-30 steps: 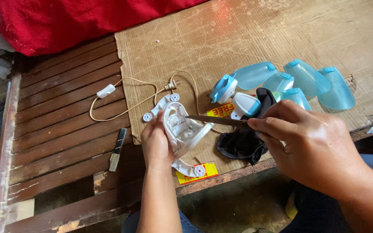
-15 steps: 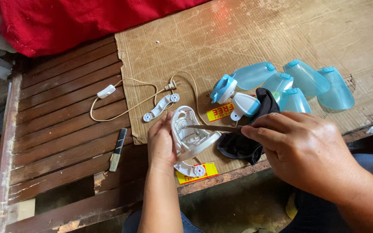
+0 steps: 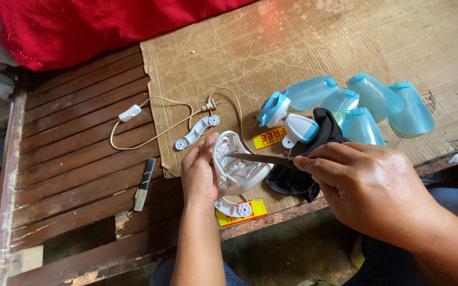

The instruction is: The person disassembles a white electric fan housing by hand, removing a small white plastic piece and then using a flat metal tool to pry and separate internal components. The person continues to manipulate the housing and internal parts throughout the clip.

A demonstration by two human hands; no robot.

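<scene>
My left hand (image 3: 199, 172) grips a white plastic fan base (image 3: 238, 167), tilted on its edge over a sheet of cardboard (image 3: 292, 47). My right hand (image 3: 369, 188) holds a thin metal blade tool (image 3: 258, 158) whose tip rests inside the underside of the base. A beige power cord (image 3: 157, 114) with an inline white switch (image 3: 130, 112) and a plug runs from the base across the wooden slats.
A white foot bracket (image 3: 197, 132) lies on the cardboard. A blue and white fan motor (image 3: 287, 119), several translucent blue blades (image 3: 377, 100), a black cloth (image 3: 303, 177) and yellow stickers sit at right. A small dark tool (image 3: 144, 182) lies on the slats; red fabric (image 3: 80, 24) behind.
My left hand has shifted the base slightly right and turned it, uncovering the white foot bracket. My right hand moved a little down and left with the blade still in the base.
</scene>
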